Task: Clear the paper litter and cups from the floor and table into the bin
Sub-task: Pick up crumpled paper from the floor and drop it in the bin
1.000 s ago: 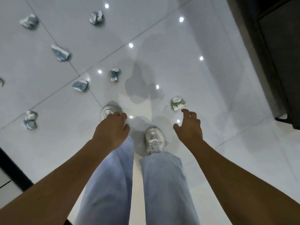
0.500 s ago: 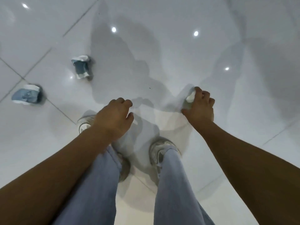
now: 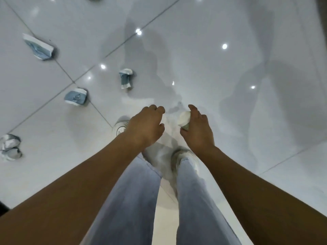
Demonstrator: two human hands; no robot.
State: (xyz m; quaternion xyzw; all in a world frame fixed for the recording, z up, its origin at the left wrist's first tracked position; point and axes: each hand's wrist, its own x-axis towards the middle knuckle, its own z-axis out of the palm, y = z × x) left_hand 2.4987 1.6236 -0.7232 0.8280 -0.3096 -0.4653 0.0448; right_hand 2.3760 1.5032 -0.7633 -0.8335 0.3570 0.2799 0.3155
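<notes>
My right hand (image 3: 198, 129) grips a crumpled white and green paper cup (image 3: 184, 120) above the floor, just right of centre. My left hand (image 3: 146, 126) hangs beside it with loosely curled fingers and holds nothing. Several crumpled blue and white paper cups lie on the glossy white tiles to the left: one (image 3: 126, 80) nearest ahead of my left hand, one (image 3: 76, 96) further left, one (image 3: 38, 46) at the upper left, and a crushed one (image 3: 9, 146) at the left edge. No bin is in view.
My legs in light blue jeans and my white shoes (image 3: 121, 128) stand under my hands. Glossy white floor tiles (image 3: 230, 68) stretch ahead and to the right, with ceiling light reflections. A dark edge (image 3: 2, 209) shows at the lower left.
My right hand closed on the cup on the floor and has lifted it, moving left towards my left hand. The view pulled back, showing more cups on the left.
</notes>
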